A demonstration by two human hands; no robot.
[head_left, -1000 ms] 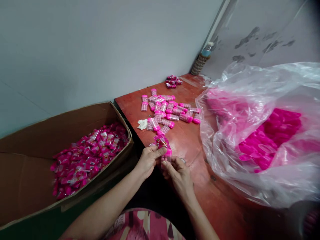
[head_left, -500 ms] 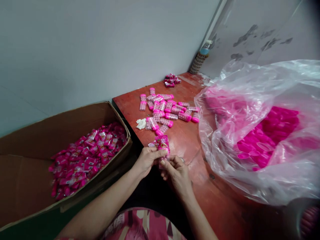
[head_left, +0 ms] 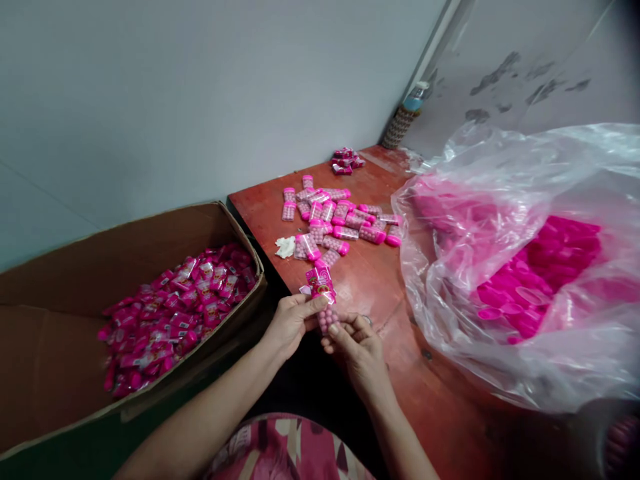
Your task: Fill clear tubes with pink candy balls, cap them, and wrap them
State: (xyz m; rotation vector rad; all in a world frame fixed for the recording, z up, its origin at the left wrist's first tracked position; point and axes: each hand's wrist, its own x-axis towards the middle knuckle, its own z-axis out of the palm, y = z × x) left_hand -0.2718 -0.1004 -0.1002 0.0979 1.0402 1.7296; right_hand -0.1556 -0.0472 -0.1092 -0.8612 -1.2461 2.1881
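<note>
Between my hands, over the table's near edge, is a small clear candy bottle (head_left: pixel 327 320) filled with pink balls. A printed pink sleeve label (head_left: pixel 321 281) sits around its upper part, farther from me. My left hand (head_left: pixel 293 323) pinches the label's lower end and the bottle between thumb and fingers. My right hand (head_left: pixel 357 343) grips the bottle's lower end, thumb on the near side. Just beyond them, several unlabelled candy bottles (head_left: pixel 345 233) with pink caps lie in a loose pile on the red table (head_left: pixel 370 280).
Left of the table stands a cardboard box (head_left: pixel 235 220) with many labelled bottles (head_left: pixel 175 320). A big clear plastic bag (head_left: pixel 430 313) of pink plastic pieces (head_left: pixel 530 280) covers the right side. Folded labels (head_left: pixel 346 160), a white scrap (head_left: pixel 285 247) and a wrapped water bottle (head_left: pixel 406 117) lie farther back.
The label now stands opened around the bottle's far end, where it looked flatter before. More of the ball-filled lower part shows between my hands. The view has shifted slightly.
</note>
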